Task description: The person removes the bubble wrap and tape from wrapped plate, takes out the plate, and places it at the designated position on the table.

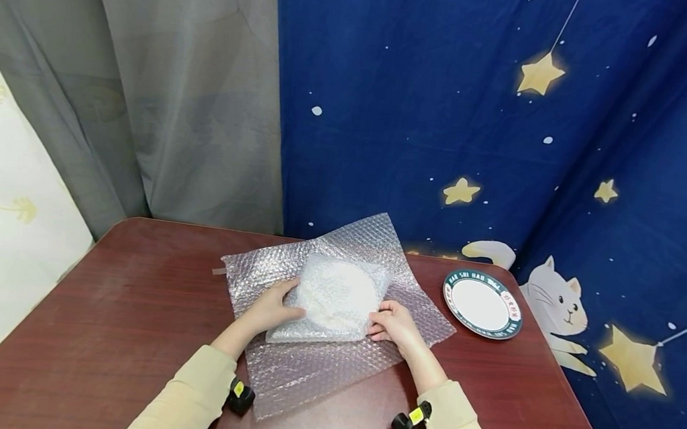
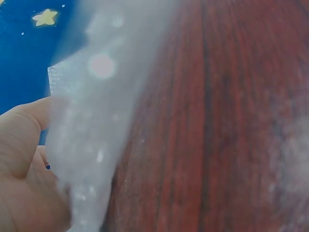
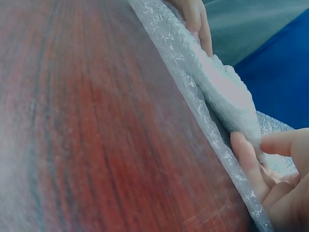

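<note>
1. Near the middle of the dark red wooden table (image 1: 116,331): a bubble-wrap packet (image 1: 336,301), with a round white object (image 1: 340,288), probably a plate, blurred inside.
2. Directly beneath: a larger bubble-wrap sheet (image 1: 307,370), spread out, with corners toward one, four, seven and ten o'clock.
3. At the packet's eight o'clock: left hand (image 1: 272,306), thumb and forefinger spread well apart and touching the edge; impossible to tell how firm any hold underneath may be.
4. At four o'clock: right hand (image 1: 394,321), fingers curled in and pinching the packet's edge against the thumb.
5. At three o'clock, well apart from both hands: a round plate with a dark green lettered rim (image 1: 482,305), bare of any wrap.
6. Done, by judgement: inner layer around the white object, packet placed on the sheet.
7. Apparently left, if wrapping: folding the outer sheet over and fastening; no flap across the packet yet.
</note>
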A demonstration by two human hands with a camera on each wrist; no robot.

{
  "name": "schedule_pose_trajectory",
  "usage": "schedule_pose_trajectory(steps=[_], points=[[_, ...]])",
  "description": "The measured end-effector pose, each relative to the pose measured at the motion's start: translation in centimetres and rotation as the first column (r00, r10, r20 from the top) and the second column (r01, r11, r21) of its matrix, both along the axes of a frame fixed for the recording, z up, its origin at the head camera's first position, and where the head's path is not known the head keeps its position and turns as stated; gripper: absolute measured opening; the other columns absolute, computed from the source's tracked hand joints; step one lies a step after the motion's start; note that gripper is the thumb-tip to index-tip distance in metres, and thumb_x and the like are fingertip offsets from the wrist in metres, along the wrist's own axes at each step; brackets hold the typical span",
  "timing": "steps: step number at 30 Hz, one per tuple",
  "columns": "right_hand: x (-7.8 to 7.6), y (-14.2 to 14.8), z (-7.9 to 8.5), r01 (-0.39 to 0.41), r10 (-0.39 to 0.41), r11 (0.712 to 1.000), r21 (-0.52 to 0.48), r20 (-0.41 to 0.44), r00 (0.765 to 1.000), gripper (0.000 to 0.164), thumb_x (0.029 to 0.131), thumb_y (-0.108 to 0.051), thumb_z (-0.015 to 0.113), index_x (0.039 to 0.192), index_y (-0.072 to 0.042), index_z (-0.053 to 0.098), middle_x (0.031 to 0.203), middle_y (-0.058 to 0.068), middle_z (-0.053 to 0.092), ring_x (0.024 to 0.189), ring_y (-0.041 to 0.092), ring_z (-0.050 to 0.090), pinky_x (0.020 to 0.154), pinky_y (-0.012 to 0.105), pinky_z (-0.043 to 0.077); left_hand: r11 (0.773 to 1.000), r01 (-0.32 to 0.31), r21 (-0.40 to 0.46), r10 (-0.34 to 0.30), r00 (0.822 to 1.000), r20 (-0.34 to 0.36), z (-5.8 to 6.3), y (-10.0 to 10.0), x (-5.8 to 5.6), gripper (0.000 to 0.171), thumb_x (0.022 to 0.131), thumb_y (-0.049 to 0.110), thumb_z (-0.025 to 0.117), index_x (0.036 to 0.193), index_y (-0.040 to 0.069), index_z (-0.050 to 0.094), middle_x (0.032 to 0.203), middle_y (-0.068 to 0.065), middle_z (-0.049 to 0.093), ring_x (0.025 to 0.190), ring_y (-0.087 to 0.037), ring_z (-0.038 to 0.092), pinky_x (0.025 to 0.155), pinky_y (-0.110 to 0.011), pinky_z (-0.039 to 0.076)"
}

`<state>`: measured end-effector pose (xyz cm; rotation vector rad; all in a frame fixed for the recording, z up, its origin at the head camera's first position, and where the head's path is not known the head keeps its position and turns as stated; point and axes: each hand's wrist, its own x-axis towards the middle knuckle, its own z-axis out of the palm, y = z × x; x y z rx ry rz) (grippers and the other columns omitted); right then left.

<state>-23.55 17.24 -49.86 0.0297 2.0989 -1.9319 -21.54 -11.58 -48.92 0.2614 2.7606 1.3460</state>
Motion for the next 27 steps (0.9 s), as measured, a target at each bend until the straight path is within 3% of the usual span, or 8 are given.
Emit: schedule_pose_trajectory(steps=[4,7,10,13,19,22,24,27], points=[[0.1,-0.1,0.2,0.032,-0.026,0.995,0.094,-0.065,0.998,0.043,0.086,-0.001,0.066,0.12,0.009,0.042,0.079,0.014,0.062,0.054,0.017,0.063,0.047,0.027,0.052,1.0,0.004,-0.01,-0.004,1.0,0.0,0.0,0.0,0.0,0.075,0.084,0.025,0.073,0.145,-0.001,0.038,0.145,-0.028,0.034,0.133,-0.044,0.032,0.103,-0.056,0.03],[0.3,-0.1,0.6,0.071,-0.029,0.968,0.24,-0.172,0.985,0.053,0.083,-0.004,0.07,0.127,0.005,0.041,0.082,0.011,0.059,0.056,0.015,0.06,0.048,0.028,0.05,1.0,0.004,-0.009,-0.004,1.0,0.008,0.1,0.0,0.1,0.075,0.084,0.024,0.073,0.146,0.0,0.038,0.146,-0.028,0.034,0.133,-0.043,0.032,0.104,-0.055,0.03],[0.4,-0.2,1.0,0.118,0.003,0.91,0.397,-0.292,0.956,0.056,0.081,-0.007,0.073,0.129,0.002,0.044,0.087,0.009,0.055,0.065,0.018,0.055,0.055,0.031,0.047,1.0,0.008,-0.006,-0.008,1.0,0.011,0.1,0.0,0.1,0.075,0.084,0.024,0.073,0.146,-0.001,0.037,0.146,-0.028,0.034,0.133,-0.043,0.031,0.104,-0.055,0.03],[0.6,-0.4,1.4,0.145,0.061,0.858,0.493,-0.377,0.924,0.053,0.08,-0.009,0.074,0.126,0.001,0.05,0.094,0.009,0.054,0.076,0.022,0.053,0.064,0.037,0.046,1.0,0.01,-0.004,-0.01,1.0,0.013,0.0,-0.1,0.1,0.075,0.085,0.024,0.073,0.146,0.0,0.037,0.146,-0.028,0.033,0.134,-0.043,0.031,0.104,-0.055,0.03],[0.7,-0.7,1.9,0.181,0.142,0.808,0.561,-0.482,0.865,0.04,0.08,-0.01,0.073,0.117,-0.002,0.059,0.105,0.013,0.057,0.099,0.031,0.053,0.084,0.048,0.042,1.0,0.011,-0.004,-0.011,1.0,0.015,-0.1,-0.1,0.1,0.075,0.085,0.024,0.072,0.146,0.001,0.037,0.147,-0.028,0.032,0.135,-0.044,0.029,0.105,-0.056,0.029],[0.7,-1.0,2.1,0.199,0.173,0.8,0.566,-0.534,0.828,0.037,0.08,-0.013,0.074,0.113,-0.003,0.062,0.104,0.012,0.059,0.101,0.032,0.053,0.087,0.049,0.04,1.0,0.01,-0.002,-0.01,1.0,0.019,-0.1,-0.1,0.1,0.074,0.085,0.023,0.073,0.146,0.001,0.037,0.147,-0.028,0.031,0.135,-0.043,0.028,0.105,-0.056,0.028],[0.7,-1.1,2.3,0.186,0.196,0.811,0.556,-0.555,0.808,0.035,0.08,-0.013,0.074,0.112,-0.003,0.062,0.103,0.012,0.06,0.101,0.031,0.053,0.087,0.049,0.041,1.0,0.008,-0.001,-0.008,1.0,0.025,0.0,-0.1,0.0,0.074,0.085,0.023,0.073,0.147,0.003,0.037,0.148,-0.028,0.031,0.136,-0.043,0.027,0.105,-0.056,0.027],[0.8,-1.5,2.6,0.134,0.234,0.828,0.545,-0.552,0.801,0.035,0.082,-0.014,0.074,0.114,-0.005,0.062,0.104,0.01,0.06,0.101,0.029,0.053,0.087,0.048,0.042,1.0,0.012,-0.009,-0.012,1.0,0.02,0.0,-0.1,0.0,0.074,0.085,0.024,0.072,0.147,0.002,0.037,0.148,-0.029,0.03,0.136,-0.044,0.026,0.105,-0.057,0.027]])
